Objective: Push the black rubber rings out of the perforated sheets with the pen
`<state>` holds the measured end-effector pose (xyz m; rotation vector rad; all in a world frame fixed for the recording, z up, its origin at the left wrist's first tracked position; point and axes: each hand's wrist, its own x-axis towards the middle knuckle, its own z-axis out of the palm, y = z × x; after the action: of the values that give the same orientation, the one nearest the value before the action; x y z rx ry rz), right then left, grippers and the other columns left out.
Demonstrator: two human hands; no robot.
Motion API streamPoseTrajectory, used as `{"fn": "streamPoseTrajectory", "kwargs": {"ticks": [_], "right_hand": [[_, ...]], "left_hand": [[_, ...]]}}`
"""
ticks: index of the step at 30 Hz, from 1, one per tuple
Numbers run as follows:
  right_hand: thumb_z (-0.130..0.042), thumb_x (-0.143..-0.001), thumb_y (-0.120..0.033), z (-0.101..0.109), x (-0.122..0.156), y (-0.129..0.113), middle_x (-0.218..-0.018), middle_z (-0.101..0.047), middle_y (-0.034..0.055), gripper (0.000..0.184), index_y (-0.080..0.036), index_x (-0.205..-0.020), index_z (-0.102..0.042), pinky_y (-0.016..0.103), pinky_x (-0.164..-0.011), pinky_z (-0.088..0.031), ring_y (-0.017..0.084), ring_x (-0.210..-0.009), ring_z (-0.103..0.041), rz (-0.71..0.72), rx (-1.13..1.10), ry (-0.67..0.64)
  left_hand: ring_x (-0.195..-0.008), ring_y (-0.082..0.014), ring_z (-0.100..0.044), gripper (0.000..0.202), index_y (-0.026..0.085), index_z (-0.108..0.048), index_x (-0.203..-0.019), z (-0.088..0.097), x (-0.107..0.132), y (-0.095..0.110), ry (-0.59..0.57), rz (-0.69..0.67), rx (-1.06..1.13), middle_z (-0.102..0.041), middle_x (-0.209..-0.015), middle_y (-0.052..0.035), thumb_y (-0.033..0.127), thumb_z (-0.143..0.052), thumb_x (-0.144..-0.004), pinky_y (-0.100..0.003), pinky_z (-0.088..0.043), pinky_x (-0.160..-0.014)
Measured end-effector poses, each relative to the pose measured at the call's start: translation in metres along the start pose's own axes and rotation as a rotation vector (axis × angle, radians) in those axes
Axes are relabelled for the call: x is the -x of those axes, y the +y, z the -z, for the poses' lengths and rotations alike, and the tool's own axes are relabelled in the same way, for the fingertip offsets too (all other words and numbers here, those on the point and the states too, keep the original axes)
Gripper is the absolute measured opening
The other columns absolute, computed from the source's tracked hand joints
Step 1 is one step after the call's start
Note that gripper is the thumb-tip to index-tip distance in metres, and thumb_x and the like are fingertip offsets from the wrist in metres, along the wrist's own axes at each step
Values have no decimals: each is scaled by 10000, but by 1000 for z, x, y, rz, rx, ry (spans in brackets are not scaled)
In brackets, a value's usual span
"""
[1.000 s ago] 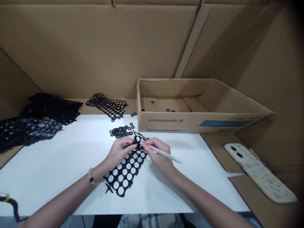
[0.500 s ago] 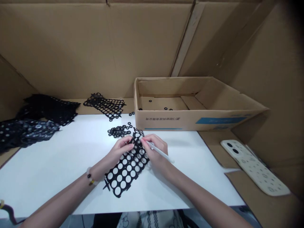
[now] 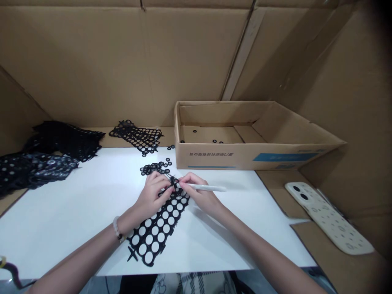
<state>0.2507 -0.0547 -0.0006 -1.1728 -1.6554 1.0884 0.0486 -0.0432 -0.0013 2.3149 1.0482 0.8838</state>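
Note:
My left hand (image 3: 151,195) pinches the top end of a black perforated sheet (image 3: 156,232), whose round holes show the white surface beneath. My right hand (image 3: 199,191) grips a white pen-shaped tool (image 3: 208,188), which lies almost level with its tip at the sheet's top end. The fingers of both hands meet there and hide the tip. A small heap of loose black rings (image 3: 154,168) lies just beyond my left hand. A beaded bracelet (image 3: 116,228) circles my left wrist.
A cardboard box (image 3: 245,161) stands beyond my hands, with several black rings on its floor. More black sheets (image 3: 65,141) are piled at the far left, and another (image 3: 137,138) lies at the back. A cream perforated plate (image 3: 329,216) rests at right, beyond the white board (image 3: 61,212).
The white tool has swung from pointing down-right to nearly level. The sheet's lower end has shifted left, and my left hand has turned slightly over its top.

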Motion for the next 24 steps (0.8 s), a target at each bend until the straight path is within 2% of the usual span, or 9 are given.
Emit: {"fn": "streamPoseTrajectory", "kwargs": {"ticks": [3,5,7,9,13,18,21,23,24], "right_hand": [[-542,-887,-330,0,2,-2,-792,-618,5,165,-205,-785,-573,263,-655,-422,159,-721,-559,9,6,32],[-540,-888,-319,-1,4,-4,-800,-606,5,167,-204,-769,-565,259,-646,-410,152,-703,-538,24,11,36],[-544,-884,-299,-2,5,-5,-818,-605,8,154,-205,-764,-561,261,-659,-409,153,-712,-540,36,17,36],[-539,-885,-284,-2,5,-5,-811,-605,8,150,-205,-759,-557,266,-679,-408,159,-730,-547,38,36,57],[-533,-888,-316,-1,3,-3,-722,-582,-7,192,-205,-732,-535,265,-652,-395,162,-688,-525,-32,35,131],[-528,-886,-359,2,4,-3,-685,-547,-19,227,-205,-721,-519,261,-628,-370,158,-659,-486,-59,31,181],[-519,-885,-363,4,3,-2,-663,-531,-22,251,-206,-692,-486,262,-611,-344,159,-645,-464,-106,46,215],[-516,-886,-365,6,2,-1,-672,-538,-20,255,-207,-689,-475,266,-628,-346,163,-658,-471,-118,41,215],[-516,-885,-366,6,2,-1,-675,-541,-20,254,-207,-691,-475,267,-637,-350,165,-664,-476,-114,37,204]], "left_hand": [[-904,-207,-473,74,185,-564,-946,0,-2,-2,121,29,-67,-589,-923,-51,231,-519,-909,-354,-406,-824],[-899,-212,-475,101,182,-539,-974,1,-3,-5,159,75,-117,-579,-918,-52,228,-544,-885,-349,-414,-799],[-871,-214,-464,46,185,-536,-892,4,-5,-7,122,83,-155,-574,-854,-42,230,-535,-886,-351,-405,-784],[-854,-214,-449,119,189,-540,-802,8,-6,-9,51,46,-146,-578,-794,-33,236,-505,-906,-358,-387,-796],[-883,-210,-453,194,193,-563,-749,10,-9,-13,13,47,107,-599,-789,-31,272,-503,-915,-344,-370,-830],[-795,-188,-480,209,180,-563,-668,9,-18,-33,162,319,524,-545,-729,-17,331,-593,-810,-311,-375,-769],[-663,-159,-442,240,192,-501,-657,24,-23,-54,386,473,740,-468,-665,11,392,-534,-786,-282,-379,-649],[-667,-164,-435,227,198,-494,-653,36,-24,-68,485,510,550,-473,-662,12,390,-543,-764,-275,-367,-643],[-689,-176,-438,229,200,-501,-642,40,-23,-74,475,516,379,-488,-654,8,391,-550,-759,-281,-364,-660]]}}
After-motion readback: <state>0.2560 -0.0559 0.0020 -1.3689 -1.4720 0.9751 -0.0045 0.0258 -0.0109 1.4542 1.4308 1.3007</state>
